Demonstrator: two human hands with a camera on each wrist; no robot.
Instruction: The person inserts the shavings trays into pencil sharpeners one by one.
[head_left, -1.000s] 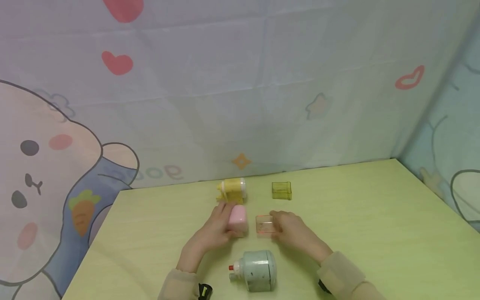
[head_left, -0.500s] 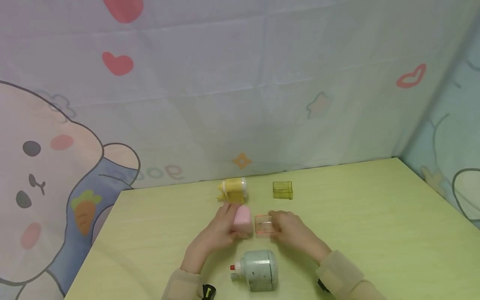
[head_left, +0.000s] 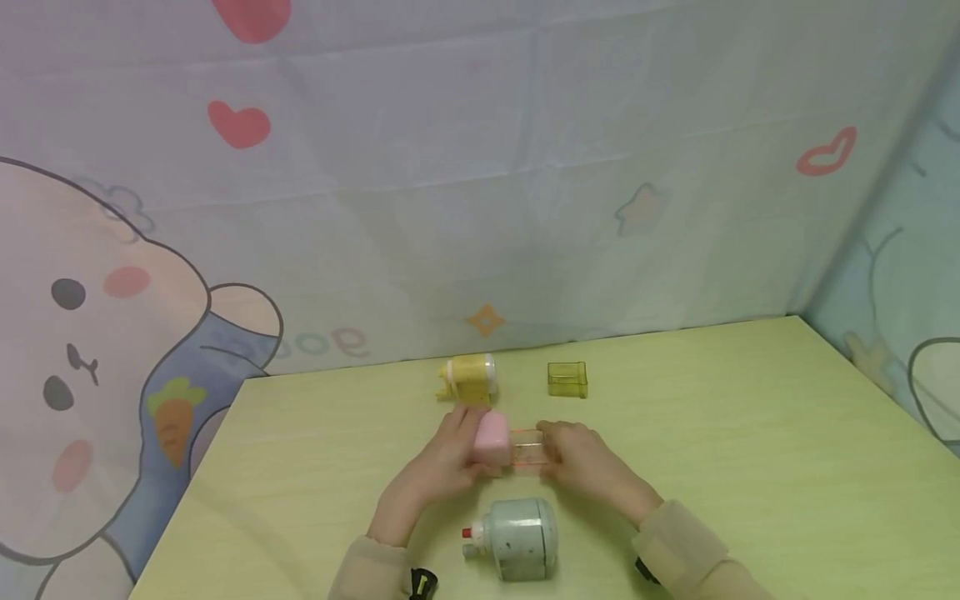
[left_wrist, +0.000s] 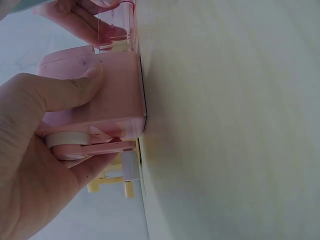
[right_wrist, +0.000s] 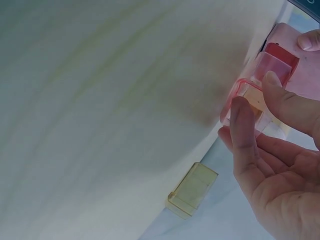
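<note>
My left hand [head_left: 442,460] grips the pink housing [head_left: 491,437], thumb on the near side and fingers on the far side; my right hand [head_left: 590,464] pinches the clear pink tray [head_left: 527,448] between thumb and fingers. Both parts are low over the surface [head_left: 720,425], directly in front of me, between the two hands. Governing relation: tray and housing sit end to end on one left-to-right line, the left end of the tray meeting the right-facing, open side of the housing. The tray's length appears to run along that same line, although my fingers cover its right end; whether its edge has entered the opening cannot be told with certainty. Any relative movement of the two should, in my judgement, follow this line, with the tray kept square to the opening. The pink crank [left_wrist: 110,148] projects from the opposite side of the housing, toward my left palm. Clearances: the yellow sharpener [head_left: 471,379] lies just beyond my left fingertips, contact not determinable; the transparent yellow tray [head_left: 567,380] lies farther back, apart from my right hand; the grey-green sharpener [head_left: 522,542] lies on the near side, between my wrists. No object stands between housing and tray
</note>
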